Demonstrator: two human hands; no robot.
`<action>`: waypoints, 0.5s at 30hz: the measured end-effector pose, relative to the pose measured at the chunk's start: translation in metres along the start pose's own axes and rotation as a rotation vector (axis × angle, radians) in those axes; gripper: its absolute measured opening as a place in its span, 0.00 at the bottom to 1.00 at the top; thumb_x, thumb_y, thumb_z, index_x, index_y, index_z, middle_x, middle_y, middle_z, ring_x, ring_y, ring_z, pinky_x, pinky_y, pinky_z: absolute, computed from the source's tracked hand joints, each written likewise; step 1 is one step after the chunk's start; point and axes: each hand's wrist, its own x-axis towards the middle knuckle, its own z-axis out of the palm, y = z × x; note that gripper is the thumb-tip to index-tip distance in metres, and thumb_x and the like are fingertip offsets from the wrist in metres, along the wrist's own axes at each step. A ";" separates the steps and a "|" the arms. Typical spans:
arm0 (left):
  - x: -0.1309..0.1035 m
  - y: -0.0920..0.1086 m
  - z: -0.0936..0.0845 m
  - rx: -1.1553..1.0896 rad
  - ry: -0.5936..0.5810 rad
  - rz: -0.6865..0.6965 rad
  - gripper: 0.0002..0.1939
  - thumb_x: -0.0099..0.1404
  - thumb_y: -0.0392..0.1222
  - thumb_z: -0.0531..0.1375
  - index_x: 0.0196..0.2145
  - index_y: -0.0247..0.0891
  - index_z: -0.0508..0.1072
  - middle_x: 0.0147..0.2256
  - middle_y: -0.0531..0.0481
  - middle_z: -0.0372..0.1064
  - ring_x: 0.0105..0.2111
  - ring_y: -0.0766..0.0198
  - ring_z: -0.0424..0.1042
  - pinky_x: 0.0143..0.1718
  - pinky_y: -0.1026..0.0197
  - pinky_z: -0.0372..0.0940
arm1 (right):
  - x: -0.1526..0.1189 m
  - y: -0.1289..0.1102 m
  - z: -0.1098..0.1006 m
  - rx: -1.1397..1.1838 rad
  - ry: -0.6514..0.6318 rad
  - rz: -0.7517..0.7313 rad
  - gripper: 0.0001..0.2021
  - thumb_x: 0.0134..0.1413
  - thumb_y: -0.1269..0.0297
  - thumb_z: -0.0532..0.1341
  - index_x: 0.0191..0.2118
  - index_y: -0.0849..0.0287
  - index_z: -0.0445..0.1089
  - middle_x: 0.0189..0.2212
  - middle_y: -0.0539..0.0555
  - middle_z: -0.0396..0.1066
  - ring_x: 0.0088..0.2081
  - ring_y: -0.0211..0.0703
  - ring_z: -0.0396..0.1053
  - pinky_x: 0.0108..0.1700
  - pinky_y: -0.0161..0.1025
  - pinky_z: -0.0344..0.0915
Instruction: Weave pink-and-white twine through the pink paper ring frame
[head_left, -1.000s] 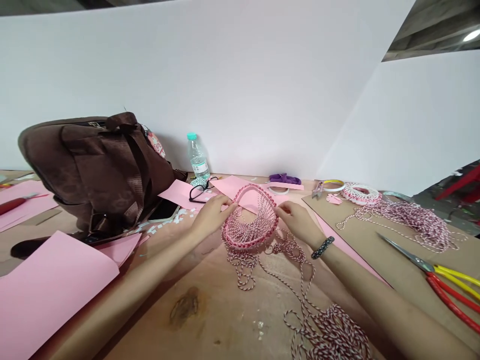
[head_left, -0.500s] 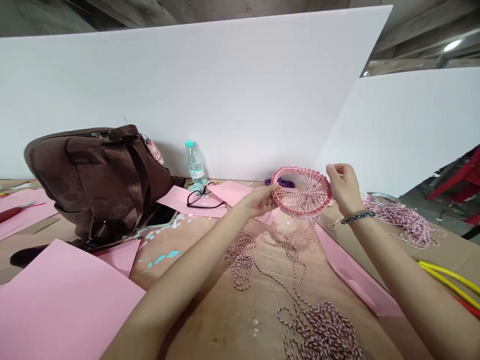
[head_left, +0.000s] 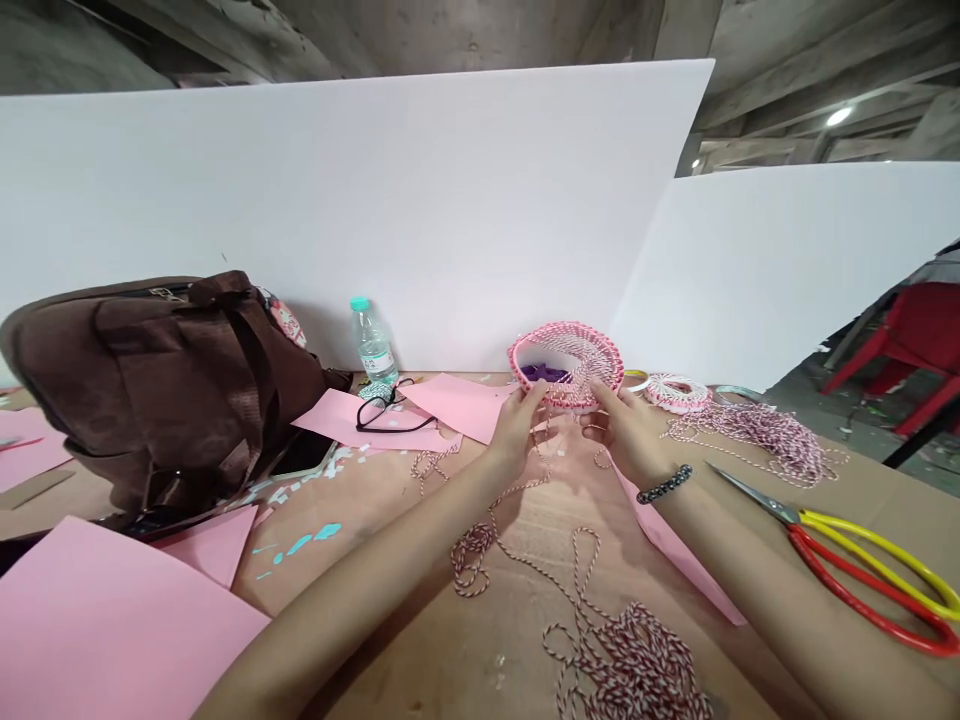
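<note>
A round hoop wrapped in pink-and-white cord, with strands strung across much of it and a gap at its left, is held up over the table. My left hand grips its lower left rim between thumb and fingers. At the lower right rim, my right hand pinches it too. Twisted red-and-white cord trails below the hands to a small tangle and a larger pile near the front.
Brown bag, water bottle, black glasses and pink sheets lie left. On the right are scissors, a cord pile and a second wrapped ring. A white panel stands behind.
My right hand has come down from beside the hoop onto its lower right rim. The hoop is tilted differently, and the view has shifted, showing the whole scissors and second ring.
</note>
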 end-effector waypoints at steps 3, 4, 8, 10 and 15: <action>-0.012 -0.004 -0.029 0.370 -0.041 0.157 0.17 0.61 0.56 0.57 0.35 0.38 0.70 0.38 0.47 0.72 0.32 0.66 0.69 0.21 0.69 0.56 | 0.005 0.010 0.001 0.122 -0.031 0.065 0.14 0.45 0.58 0.68 0.27 0.57 0.62 0.19 0.47 0.68 0.20 0.34 0.69 0.21 0.29 0.68; -0.014 -0.005 -0.039 0.494 -0.077 0.203 0.16 0.62 0.55 0.56 0.34 0.37 0.71 0.37 0.47 0.72 0.31 0.65 0.68 0.22 0.67 0.57 | 0.006 0.015 0.001 0.148 -0.034 0.078 0.13 0.46 0.58 0.68 0.27 0.57 0.63 0.19 0.47 0.69 0.20 0.35 0.69 0.21 0.30 0.69; -0.023 -0.009 -0.066 0.861 -0.107 0.454 0.14 0.65 0.48 0.54 0.32 0.39 0.75 0.36 0.47 0.73 0.38 0.59 0.70 0.41 0.58 0.62 | 0.003 0.037 -0.004 0.275 -0.073 0.169 0.10 0.46 0.61 0.67 0.29 0.58 0.66 0.21 0.48 0.72 0.20 0.34 0.70 0.22 0.28 0.69; -0.028 -0.011 -0.073 0.942 -0.116 0.573 0.13 0.66 0.47 0.53 0.34 0.41 0.76 0.38 0.47 0.74 0.42 0.58 0.69 0.47 0.56 0.60 | 0.003 0.045 -0.007 0.331 -0.086 0.197 0.10 0.45 0.62 0.68 0.30 0.59 0.67 0.21 0.48 0.72 0.20 0.33 0.70 0.23 0.28 0.70; -0.038 -0.016 -0.075 0.955 -0.165 0.587 0.13 0.68 0.47 0.51 0.37 0.40 0.74 0.39 0.45 0.73 0.43 0.59 0.69 0.47 0.56 0.60 | 0.004 0.054 -0.014 0.392 -0.103 0.231 0.10 0.44 0.62 0.69 0.28 0.59 0.67 0.21 0.46 0.72 0.20 0.30 0.68 0.25 0.26 0.70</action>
